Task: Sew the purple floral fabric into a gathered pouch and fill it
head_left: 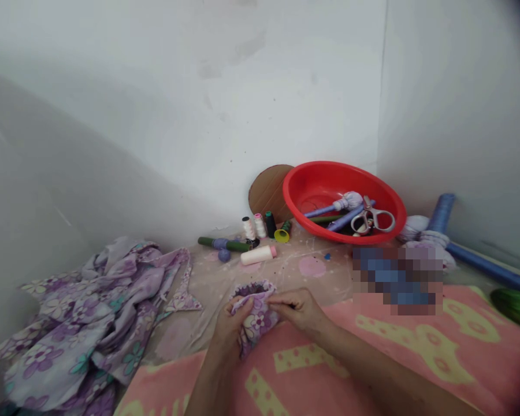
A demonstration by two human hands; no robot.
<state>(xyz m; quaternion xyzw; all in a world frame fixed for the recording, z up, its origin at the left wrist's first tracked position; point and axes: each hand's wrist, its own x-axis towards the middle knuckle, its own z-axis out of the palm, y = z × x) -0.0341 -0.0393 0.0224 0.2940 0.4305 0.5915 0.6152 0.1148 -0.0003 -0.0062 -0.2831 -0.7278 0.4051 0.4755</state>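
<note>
A small pouch-like piece of purple flowered fabric (259,323) with a gathered, open top is held up in front of me. My left hand (233,320) grips its left side, thumb pressed on the front near the rim. At the right edge of the rim, my right hand (298,309) is closed in a pinch, with thumb and forefinger together. Whatever lies between those fingertips is too small to make out. A white thread spool (259,255) with a pink end lies just beyond the fabric.
Crumpled flowered cloth (99,323) is heaped at the left. Several thread spools (260,225) stand by a cardboard disc (268,193). A red basin (303,179) holds scissors (372,219) and wrapped sticks. A pink and yellow blanket (312,381) lies in front; white walls close in behind.
</note>
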